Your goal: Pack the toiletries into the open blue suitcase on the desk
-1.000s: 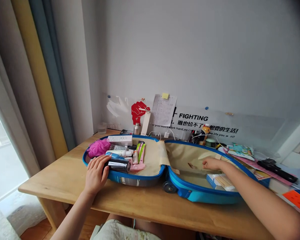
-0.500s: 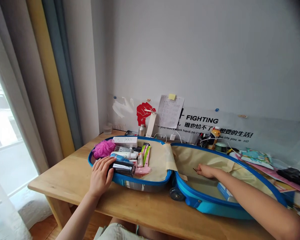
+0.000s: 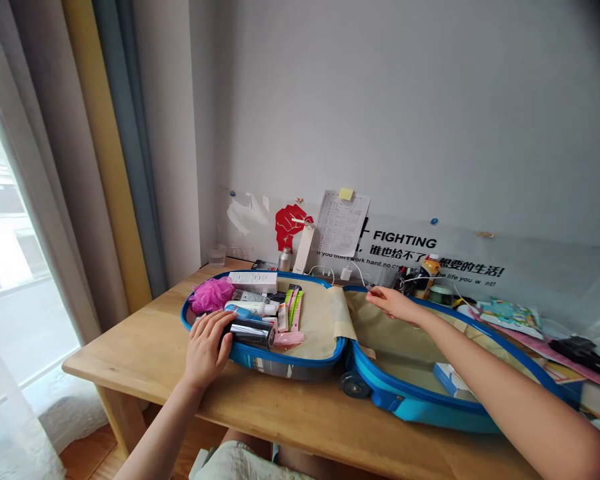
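An open blue suitcase (image 3: 290,361) lies on the table in two halves. My left hand (image 3: 209,348) rests on its left rim, fingers laid over the end of a black cylinder (image 3: 253,333), thumb apart. Around the cylinder in that half are a pink bath puff (image 3: 213,294), a white box (image 3: 253,281), a white tube (image 3: 253,307), green and pink packs (image 3: 295,308) and a pink item (image 3: 290,338). Over the back-left rim of the right half, my right hand (image 3: 393,305) has its fingertips pinched; what they hold is too small to name. A blue-and-white box (image 3: 450,381) lies below my right forearm.
Behind the suitcase stand a metal bottle (image 3: 285,259), a white upright strip (image 3: 304,250), a white charger with cables (image 3: 347,273) and a green jar (image 3: 441,295). Packets and a black object (image 3: 583,355) lie at the right. The wooden table's (image 3: 145,347) left edge faces the curtains.
My right hand has moved up and left, from inside the right half to its back rim. The small dark item at its fingertips no longer shows clearly. My left hand stays on the cylinder.
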Demonstrator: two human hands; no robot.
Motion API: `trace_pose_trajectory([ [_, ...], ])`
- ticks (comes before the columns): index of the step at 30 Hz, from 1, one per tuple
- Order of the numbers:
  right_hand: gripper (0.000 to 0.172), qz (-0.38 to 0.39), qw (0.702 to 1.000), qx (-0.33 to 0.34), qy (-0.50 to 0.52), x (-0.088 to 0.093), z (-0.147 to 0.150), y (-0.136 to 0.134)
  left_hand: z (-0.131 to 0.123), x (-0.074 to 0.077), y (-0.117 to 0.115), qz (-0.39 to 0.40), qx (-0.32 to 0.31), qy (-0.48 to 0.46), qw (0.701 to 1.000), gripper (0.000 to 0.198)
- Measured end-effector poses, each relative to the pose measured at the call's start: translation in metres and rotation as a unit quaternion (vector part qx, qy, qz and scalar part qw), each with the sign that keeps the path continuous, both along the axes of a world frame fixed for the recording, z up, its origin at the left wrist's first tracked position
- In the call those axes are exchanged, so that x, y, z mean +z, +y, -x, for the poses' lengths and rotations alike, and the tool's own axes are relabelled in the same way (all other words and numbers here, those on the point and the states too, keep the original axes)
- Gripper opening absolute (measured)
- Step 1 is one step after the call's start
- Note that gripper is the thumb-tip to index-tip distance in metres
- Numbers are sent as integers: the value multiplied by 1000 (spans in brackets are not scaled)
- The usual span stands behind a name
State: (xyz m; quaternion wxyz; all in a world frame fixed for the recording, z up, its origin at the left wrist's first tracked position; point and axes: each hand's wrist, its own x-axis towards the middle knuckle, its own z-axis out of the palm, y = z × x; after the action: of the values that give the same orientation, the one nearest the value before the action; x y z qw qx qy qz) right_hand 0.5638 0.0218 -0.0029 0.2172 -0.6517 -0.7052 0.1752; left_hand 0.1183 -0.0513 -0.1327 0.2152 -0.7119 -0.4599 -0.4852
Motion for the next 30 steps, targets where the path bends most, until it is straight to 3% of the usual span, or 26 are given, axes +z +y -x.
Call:
trace_pose_trajectory([
  [6, 45, 111, 986, 107, 69, 14, 94, 2, 1, 1, -1, 0, -3, 6, 1000, 34],
  [12, 34, 155, 981, 99, 61, -2, 158, 24, 1, 1, -1, 2, -1, 5, 1000, 36],
  [20, 37, 172, 981, 90, 16, -31, 178, 22, 1, 0, 0, -2, -3, 11, 1000, 35],
  [30, 36, 142, 984, 106, 28, -41, 183, 24, 0, 2, -1, -6, -1, 14, 1000, 34],
])
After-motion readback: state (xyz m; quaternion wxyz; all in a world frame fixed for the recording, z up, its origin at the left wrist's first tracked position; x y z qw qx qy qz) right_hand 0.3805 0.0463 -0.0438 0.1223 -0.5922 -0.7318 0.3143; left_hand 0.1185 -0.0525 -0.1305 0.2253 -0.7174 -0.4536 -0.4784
